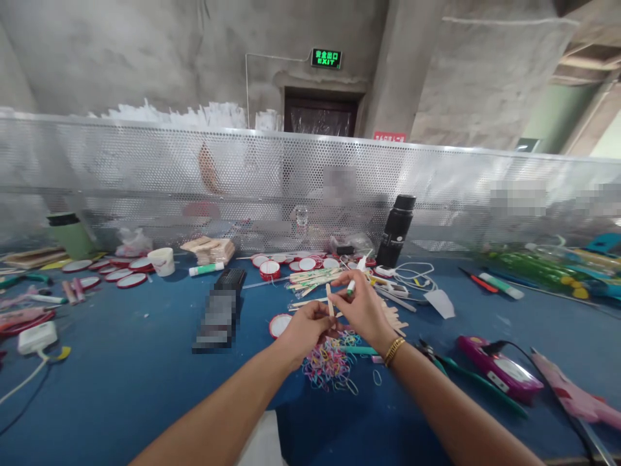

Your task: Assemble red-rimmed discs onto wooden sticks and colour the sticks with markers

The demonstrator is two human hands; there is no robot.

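My left hand [310, 327] is closed, pinching a flat wooden craft stick [330, 300] upright between thumb and fingers. My right hand [361, 304] is curled beside the stick's upper part. In its fingers is a small white tube with a green end [350, 287]; its exact kind is unclear. A heap of colourful rubber bands [330, 364] lies just below both hands. More craft sticks [313, 278] are piled behind them, and others [394, 317] lie fanned to the right. A round red-rimmed white disc [279, 325] sits left of my left hand.
A phone-like black device [218, 310] lies left, and a black bottle [396, 230] stands behind at right. Green-handled pliers [478, 378], a purple device [499, 369] and a pink glue gun [575, 395] lie right. A perforated metal screen [242, 175] closes off the table's back.
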